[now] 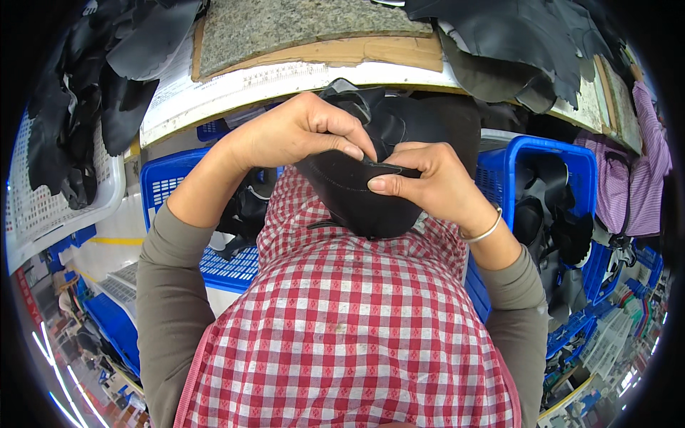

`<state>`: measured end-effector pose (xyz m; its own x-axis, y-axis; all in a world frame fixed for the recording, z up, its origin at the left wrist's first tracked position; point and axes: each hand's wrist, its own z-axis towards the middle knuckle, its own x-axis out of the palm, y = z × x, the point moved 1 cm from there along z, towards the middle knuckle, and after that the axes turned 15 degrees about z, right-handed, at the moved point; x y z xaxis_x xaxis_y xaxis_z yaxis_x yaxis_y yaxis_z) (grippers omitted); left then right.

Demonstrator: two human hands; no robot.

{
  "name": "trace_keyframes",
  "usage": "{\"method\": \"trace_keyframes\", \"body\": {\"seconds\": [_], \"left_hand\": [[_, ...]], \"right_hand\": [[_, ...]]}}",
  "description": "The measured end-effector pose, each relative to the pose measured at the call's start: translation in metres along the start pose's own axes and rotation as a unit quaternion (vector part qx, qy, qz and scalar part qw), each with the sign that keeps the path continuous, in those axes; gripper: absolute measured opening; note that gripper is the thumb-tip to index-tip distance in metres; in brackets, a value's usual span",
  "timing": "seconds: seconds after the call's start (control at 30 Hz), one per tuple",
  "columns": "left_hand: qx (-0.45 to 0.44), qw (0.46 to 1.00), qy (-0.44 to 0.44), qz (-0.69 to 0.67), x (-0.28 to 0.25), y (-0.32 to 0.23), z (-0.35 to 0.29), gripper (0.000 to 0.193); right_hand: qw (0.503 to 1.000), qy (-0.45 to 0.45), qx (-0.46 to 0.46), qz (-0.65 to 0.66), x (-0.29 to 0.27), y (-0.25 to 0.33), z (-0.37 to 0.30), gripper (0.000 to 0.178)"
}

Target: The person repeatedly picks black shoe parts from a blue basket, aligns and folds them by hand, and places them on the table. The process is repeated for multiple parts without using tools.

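A black stitched piece that looks like a shoe upper [360, 203] is held in front of my body, above my lap. My left hand [314, 127] pinches its top edge between thumb and fingers. Just to the right, my right hand [428, 178] grips the same edge, thumb on the near face and fingers folded behind. The two hands nearly meet at the edge, where a narrow folded strip shows. More black leather [410, 121] lies behind the hands, partly hidden by them.
A worktable [168, 114] with a grey stone slab [307, 32] stands ahead. Black leather pieces [514, 50] overhang its right side. Blue baskets [510, 160] of black pieces flank me; a white basket [107, 175] is at far left. Someone in a pink checked garment [621, 185] is at right.
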<state>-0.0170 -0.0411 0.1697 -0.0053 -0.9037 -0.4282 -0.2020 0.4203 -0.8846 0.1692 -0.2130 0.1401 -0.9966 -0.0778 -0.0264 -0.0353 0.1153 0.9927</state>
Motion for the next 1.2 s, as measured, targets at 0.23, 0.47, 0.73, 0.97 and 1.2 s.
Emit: {"method": "trace_keyframes", "body": {"seconds": [0.23,0.47,0.73,0.97,1.2], "left_hand": [[-0.113,0.987,-0.118,0.000,0.028,-0.010,-0.035,0.057],[-0.101,0.958,-0.248,0.102,0.049,-0.021,-0.046,0.052],[-0.115,0.958,-0.253,0.065,0.053,-0.027,-0.046,0.056],[-0.086,0.953,-0.269,0.113,0.054,-0.026,-0.049,0.065],[-0.122,0.959,-0.244,0.077,0.055,-0.029,-0.050,0.064]], "right_hand": [[0.994,-0.098,0.032,-0.030,0.018,0.004,-0.019,0.029],[0.997,0.014,0.033,-0.074,-0.001,0.003,-0.004,0.034],[0.992,0.016,0.022,-0.119,0.020,0.027,0.009,0.033],[0.981,0.038,-0.063,-0.178,0.025,0.037,0.011,0.039],[0.979,0.081,-0.040,-0.182,0.021,0.032,0.014,0.039]]}}
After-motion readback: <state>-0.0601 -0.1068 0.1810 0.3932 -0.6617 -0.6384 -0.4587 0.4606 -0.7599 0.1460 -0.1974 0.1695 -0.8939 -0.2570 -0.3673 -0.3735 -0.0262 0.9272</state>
